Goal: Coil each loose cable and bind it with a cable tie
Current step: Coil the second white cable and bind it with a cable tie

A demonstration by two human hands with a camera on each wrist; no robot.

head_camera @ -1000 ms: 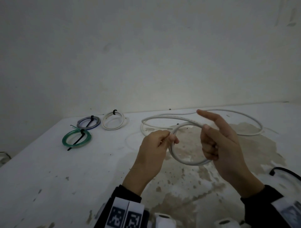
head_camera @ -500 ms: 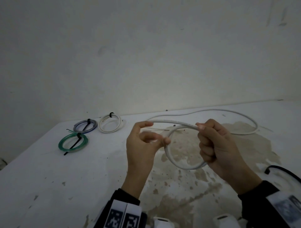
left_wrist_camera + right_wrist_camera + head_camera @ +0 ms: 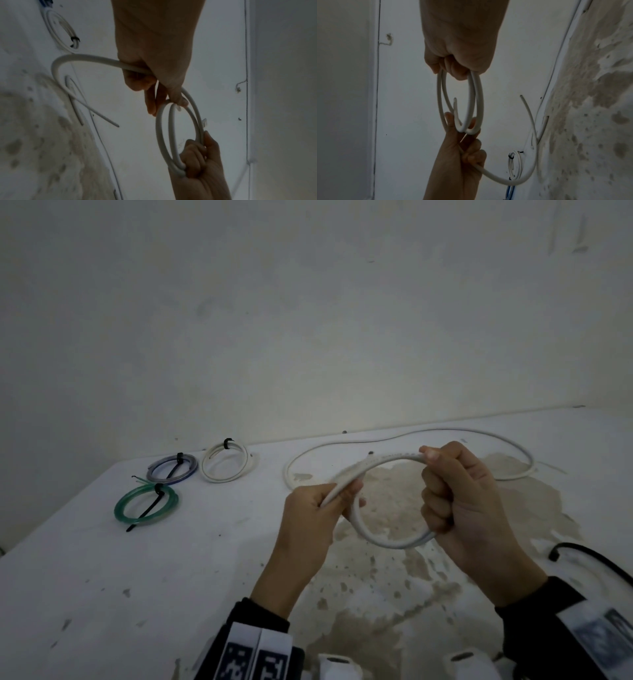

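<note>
Bare table lies between the green coil and left hand.

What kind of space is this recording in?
Likely a bare, improvised work corner, not a fitted workshop: a stained white tabletop pushed against a scuffed plain white wall. Three small tied cable coils lie there, and both hands hold a thick white cable mid-coil.

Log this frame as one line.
step: coiling | left hand: grips white cable | right hand: grips loops | tied coils: three | tie: not yet
</note>
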